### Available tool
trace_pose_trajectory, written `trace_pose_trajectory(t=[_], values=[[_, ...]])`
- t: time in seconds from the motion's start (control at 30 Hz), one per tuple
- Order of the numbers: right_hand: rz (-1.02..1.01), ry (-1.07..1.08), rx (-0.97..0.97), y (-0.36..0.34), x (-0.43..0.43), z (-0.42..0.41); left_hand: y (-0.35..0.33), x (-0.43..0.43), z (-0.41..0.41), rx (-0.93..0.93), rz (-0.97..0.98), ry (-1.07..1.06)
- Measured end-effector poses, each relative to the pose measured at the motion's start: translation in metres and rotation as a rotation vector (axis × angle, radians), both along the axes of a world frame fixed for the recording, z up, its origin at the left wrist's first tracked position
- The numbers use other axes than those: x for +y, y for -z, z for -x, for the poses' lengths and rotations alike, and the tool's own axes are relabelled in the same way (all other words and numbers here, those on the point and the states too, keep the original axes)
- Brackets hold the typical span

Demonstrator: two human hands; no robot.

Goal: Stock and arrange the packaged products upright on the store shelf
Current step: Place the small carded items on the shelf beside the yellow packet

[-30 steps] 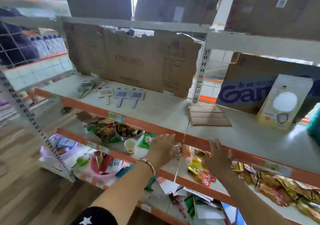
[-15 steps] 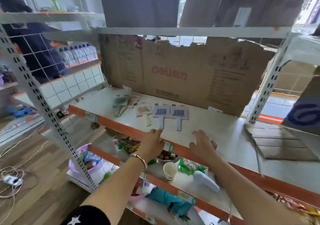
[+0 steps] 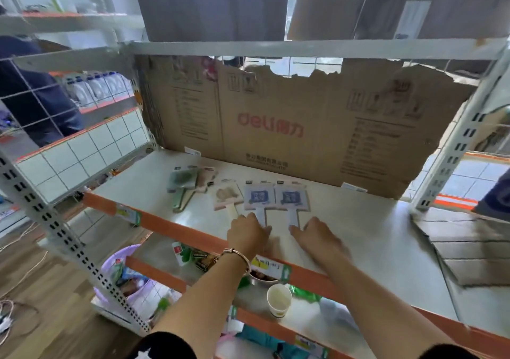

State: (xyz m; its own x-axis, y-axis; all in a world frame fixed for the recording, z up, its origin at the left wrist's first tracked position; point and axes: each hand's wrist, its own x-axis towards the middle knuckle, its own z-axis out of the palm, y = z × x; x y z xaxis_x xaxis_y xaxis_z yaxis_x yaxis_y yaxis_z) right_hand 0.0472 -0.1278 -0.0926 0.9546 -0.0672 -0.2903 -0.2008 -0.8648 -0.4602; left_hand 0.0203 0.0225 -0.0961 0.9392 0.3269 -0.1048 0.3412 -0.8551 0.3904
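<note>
Both hands have come forward since half a second ago, off the orange front rail and onto the pale shelf board (image 3: 372, 237), and they now sit just behind its front edge. On that board, ahead of the fingers, five or so flat paddle-shaped packaged products lie on their backs in a loose row: two blue-printed ones side by side in the middle, the left blue-card paddle pack (image 3: 259, 197) and the right blue-card paddle pack (image 3: 291, 199), a pink-and-beige one (image 3: 227, 196) just left of them, and a greenish stack (image 3: 183, 180) nearer the left end. Each runs front to back, handle toward the front edge and card toward the torn brown cardboard sheet (image 3: 276, 127) that stands along the rear edge.

That axis is what the pick-up turns on, I judge, since the handles point straight at the hands. The left hand (image 3: 247, 233) has its fingertips at the left blue pack's handle, perhaps already touching; motion blur hides it. The right hand (image 3: 317, 236) is flat, fingers spread, empty, just short of the right pack's handle. Neither grip has closed on anything that I can see. None of the packs stands upright yet.
</note>
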Motion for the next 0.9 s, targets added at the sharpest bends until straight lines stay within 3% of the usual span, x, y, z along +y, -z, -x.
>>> trace_pose_trajectory(t=[0.2,0.33,0.43,0.57,0.67,0.9], values=[[0.101,-0.021,-0.07,0.001,0.014,-0.013,0.01,0.003,-0.016,0.027,0.062,-0.094],[-0.035,-0.015,-0.029,-0.006,0.009,-0.019,0.006,0.007,-0.019,0.062,0.135,-0.108],[-0.092,-0.051,-0.011,-0.008,0.001,-0.018,0.004,0.014,-0.023,0.072,0.326,-0.113],[-0.374,0.087,0.057,-0.005,-0.013,-0.018,-0.001,0.019,-0.022,-0.006,0.73,-0.189],[-0.573,0.216,0.081,0.003,-0.033,-0.013,-0.004,0.011,-0.015,-0.146,0.925,-0.237],[-0.919,0.558,-0.259,-0.004,-0.091,0.013,-0.012,-0.021,-0.003,-0.368,0.858,-0.164]])
